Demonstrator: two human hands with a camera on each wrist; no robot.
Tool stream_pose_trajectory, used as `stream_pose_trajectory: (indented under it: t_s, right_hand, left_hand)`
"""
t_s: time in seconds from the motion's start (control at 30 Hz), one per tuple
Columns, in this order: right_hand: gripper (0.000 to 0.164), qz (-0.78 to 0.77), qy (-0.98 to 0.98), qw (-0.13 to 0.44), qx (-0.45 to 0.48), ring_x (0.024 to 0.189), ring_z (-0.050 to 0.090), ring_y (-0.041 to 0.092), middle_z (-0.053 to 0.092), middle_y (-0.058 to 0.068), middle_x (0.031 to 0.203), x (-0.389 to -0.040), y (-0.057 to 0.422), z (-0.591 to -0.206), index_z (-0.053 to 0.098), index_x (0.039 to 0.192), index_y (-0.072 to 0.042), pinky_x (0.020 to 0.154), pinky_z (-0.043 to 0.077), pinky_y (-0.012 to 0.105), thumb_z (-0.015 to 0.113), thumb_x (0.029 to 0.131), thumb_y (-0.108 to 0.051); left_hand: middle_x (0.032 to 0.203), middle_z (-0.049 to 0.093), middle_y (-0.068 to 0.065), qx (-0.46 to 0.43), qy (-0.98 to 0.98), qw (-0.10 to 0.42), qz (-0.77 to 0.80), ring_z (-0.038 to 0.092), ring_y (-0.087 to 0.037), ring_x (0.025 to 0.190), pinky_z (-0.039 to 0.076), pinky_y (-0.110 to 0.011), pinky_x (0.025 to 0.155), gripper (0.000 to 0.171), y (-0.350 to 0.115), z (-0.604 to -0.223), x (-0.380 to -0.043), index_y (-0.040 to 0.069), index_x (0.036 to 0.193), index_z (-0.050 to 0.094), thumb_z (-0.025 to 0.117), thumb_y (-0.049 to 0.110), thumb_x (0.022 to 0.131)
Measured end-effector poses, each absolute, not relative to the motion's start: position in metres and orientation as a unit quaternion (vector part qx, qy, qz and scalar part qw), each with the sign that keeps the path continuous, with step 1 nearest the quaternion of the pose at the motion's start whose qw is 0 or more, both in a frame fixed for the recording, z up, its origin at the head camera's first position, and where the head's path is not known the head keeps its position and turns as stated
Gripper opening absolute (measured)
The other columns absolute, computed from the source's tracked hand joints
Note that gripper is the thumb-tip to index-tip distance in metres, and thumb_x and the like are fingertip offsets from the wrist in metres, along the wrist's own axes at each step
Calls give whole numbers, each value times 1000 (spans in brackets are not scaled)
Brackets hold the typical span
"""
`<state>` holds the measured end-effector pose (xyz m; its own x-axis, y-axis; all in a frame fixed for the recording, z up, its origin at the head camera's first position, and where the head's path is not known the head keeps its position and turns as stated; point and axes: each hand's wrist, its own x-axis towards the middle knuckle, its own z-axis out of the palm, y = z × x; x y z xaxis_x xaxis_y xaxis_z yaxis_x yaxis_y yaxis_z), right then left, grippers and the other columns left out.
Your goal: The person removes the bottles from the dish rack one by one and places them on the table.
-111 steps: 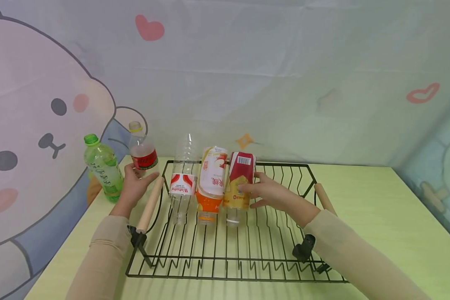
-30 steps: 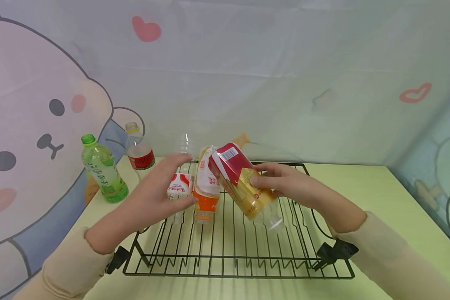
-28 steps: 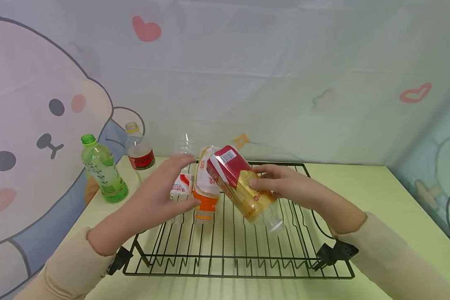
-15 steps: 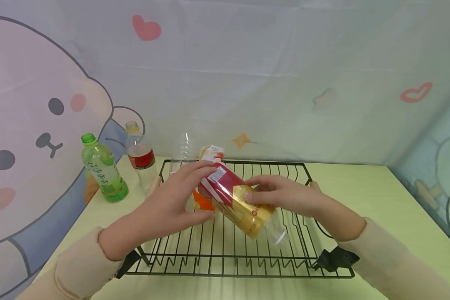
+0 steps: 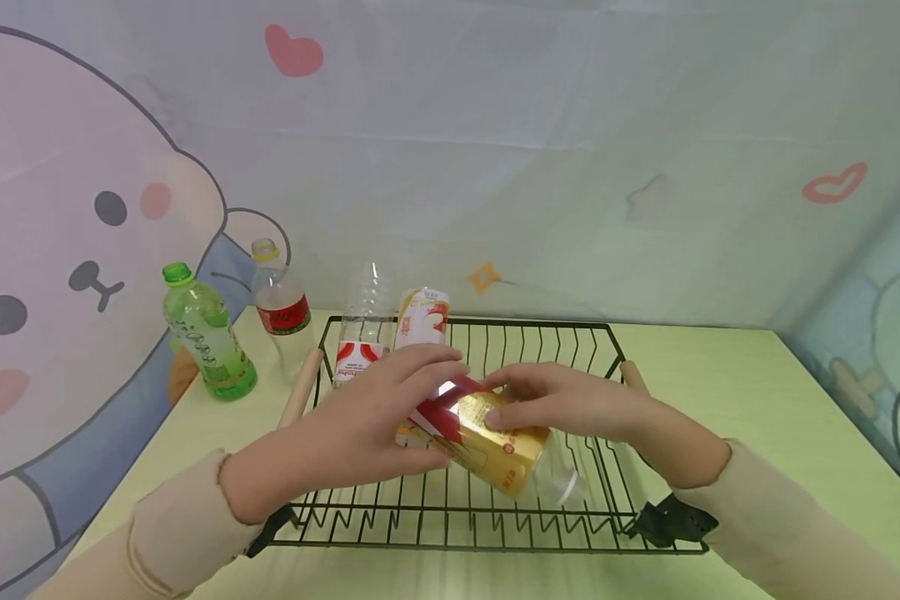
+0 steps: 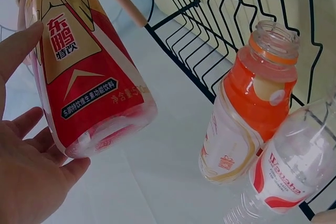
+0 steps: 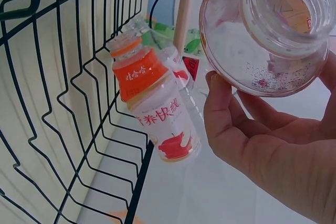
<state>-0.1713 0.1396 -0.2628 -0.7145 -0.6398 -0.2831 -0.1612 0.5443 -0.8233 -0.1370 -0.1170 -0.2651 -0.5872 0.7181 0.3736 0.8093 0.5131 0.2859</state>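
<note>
My right hand [image 5: 577,408] grips a clear plastic bottle with a red and gold label [image 5: 495,433] around its gold part, above the wire rack. It is tilted, with its uncapped neck pointing down to the right. My left hand [image 5: 367,425] is cupped about the bottle's base end, fingers spread above and thumb below; how firmly it touches cannot be told. Behind the hands, a bottle with a white and orange label [image 7: 160,114] and a clear bottle with a white and red label [image 6: 278,182] lean neck-down on the rack, partly hidden in the head view.
The black wire dish rack [image 5: 420,547] has wooden side handles [image 5: 303,387] and stands on a pale green table [image 5: 735,417]. To its left stand a green bottle [image 5: 210,342] and a clear bottle with a red label [image 5: 285,317]. A printed cloth [image 5: 555,167] hangs behind.
The right hand has lifted the red and gold bottle from the row, tilted it, and lowered it toward the front. The left hand has left the red-label bottle and come to its base.
</note>
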Motion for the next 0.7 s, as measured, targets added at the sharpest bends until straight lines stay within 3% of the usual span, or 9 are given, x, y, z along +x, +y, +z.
stream_pose_trajectory:
  t_s: [0.33, 0.7]
  right_hand:
    - [52, -405, 829, 294, -251, 102, 59, 20, 62, 4, 118, -171, 138, -266, 52, 135, -14, 93, 47, 41, 61, 92, -41]
    - [50, -399, 824, 295, -274, 104, 59, 21, 61, 4, 119, -170, 133, -271, 54, 135, -15, 90, 48, 39, 61, 92, -39]
  left_hand:
    - [132, 50, 2, -452, -867, 91, -187, 42, -16, 127, 43, -37, 104, 63, -113, -267, -137, 14, 130, 52, 81, 29, 76]
    - [130, 52, 5, -441, -881, 73, -156, 43, -16, 125, 35, -45, 106, 73, -110, -277, -138, 16, 137, 51, 80, 43, 76]
